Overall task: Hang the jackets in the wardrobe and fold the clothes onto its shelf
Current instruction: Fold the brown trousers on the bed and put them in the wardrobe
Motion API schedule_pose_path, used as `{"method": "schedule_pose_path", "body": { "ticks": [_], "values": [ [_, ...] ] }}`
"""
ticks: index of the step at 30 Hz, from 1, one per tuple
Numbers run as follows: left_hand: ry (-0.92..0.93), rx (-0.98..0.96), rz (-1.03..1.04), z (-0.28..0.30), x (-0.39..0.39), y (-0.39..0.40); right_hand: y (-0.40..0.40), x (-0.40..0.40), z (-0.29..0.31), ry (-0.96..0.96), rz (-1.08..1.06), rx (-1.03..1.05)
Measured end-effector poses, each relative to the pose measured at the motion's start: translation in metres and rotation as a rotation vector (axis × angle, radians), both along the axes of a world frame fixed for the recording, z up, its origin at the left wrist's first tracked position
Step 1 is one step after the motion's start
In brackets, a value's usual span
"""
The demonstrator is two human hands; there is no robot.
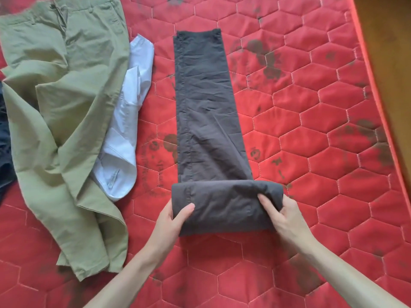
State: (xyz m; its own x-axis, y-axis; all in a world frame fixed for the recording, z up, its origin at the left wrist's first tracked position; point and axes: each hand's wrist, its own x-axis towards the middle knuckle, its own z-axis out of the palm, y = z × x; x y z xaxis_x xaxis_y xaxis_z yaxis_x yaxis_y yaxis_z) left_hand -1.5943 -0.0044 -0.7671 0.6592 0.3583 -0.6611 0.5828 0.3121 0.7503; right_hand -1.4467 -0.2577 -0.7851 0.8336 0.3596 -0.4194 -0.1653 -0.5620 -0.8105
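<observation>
I've got the dark brown trousers [206, 112] lying lengthwise on the red quilted mattress [322, 107]; my left hand [172, 221] and right hand [282, 216] each grip the rolled near end — uneven pressure could skew the roll.
</observation>
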Motion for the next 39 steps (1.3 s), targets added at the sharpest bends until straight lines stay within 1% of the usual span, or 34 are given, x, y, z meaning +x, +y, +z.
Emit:
{"method": "schedule_pose_path", "body": {
  "ticks": [2,5,8,10,12,14,15,16,17,18,19,20,21,23,24,26,28,33,36,39],
  "values": [
    [-0.033,0.076,-0.028,-0.012,0.002,0.003,0.013,0.010,-0.013,-0.105,-0.007,-0.045],
    [-0.032,0.236,-0.096,-0.030,0.005,0.007,0.031,0.023,-0.029,-0.171,-0.011,-0.053],
    [-0.017,0.317,-0.126,-0.044,0.010,0.007,0.045,0.033,-0.041,-0.152,-0.049,-0.072],
    [0.010,0.408,-0.156,-0.057,0.012,0.010,0.050,0.036,-0.047,-0.099,-0.106,-0.077],
    [0.057,0.506,-0.147,-0.067,0.015,0.010,0.053,0.037,-0.054,-0.097,-0.176,-0.099],
    [0.083,0.577,-0.103,-0.070,0.021,0.005,0.054,0.033,-0.058,-0.157,-0.234,-0.151],
    [0.107,0.619,-0.088,-0.069,0.023,0.001,0.053,0.031,-0.059,-0.234,-0.251,-0.207],
    [0.139,0.696,-0.079,-0.067,0.024,-0.003,0.051,0.029,-0.061,-0.355,-0.240,-0.261],
    [0.155,0.814,-0.082,-0.066,0.024,-0.006,0.048,0.026,-0.061,-0.499,-0.185,-0.296],
    [0.127,0.957,-0.106,-0.066,0.023,-0.009,0.044,0.024,-0.062,-0.636,-0.086,-0.312],
    [0.054,1.107,-0.163,-0.068,0.021,-0.011,0.041,0.022,-0.062,-0.737,0.052,-0.313],
    [-0.031,1.225,-0.266,-0.070,0.021,-0.012,0.038,0.020,-0.061,-0.793,0.204,-0.308],
    [-0.102,1.294,-0.401,-0.072,0.021,-0.012,0.035,0.018,-0.062,-0.813,0.353,-0.309],
    [-0.168,1.326,-0.668,-0.078,0.021,-0.011,0.029,0.012,-0.068,-0.800,0.570,-0.339],
    [-0.169,1.321,-0.763,-0.082,0.020,-0.009,0.026,0.011,-0.071,-0.772,0.621,-0.352],
    [-0.155,1.303,-0.876,-0.091,0.019,-0.002,0.023,0.011,-0.077,-0.716,0.635,-0.358],
    [-0.147,1.278,-0.927,-0.096,0.021,0.004,0.024,0.013,-0.081,-0.701,0.627,-0.363],
    [-0.111,1.277,-0.957,-0.093,0.022,0.002,0.024,0.014,-0.081,-0.723,0.668,-0.425],
    [-0.207,1.294,-1.093,-0.087,0.011,0.007,0.014,0.013,-0.078,-0.776,0.746,-0.466],
    [-0.295,1.306,-1.204,-0.085,-0.004,0.013,-0.004,0.007,-0.078,-0.801,0.826,-0.450]
  ]
}}
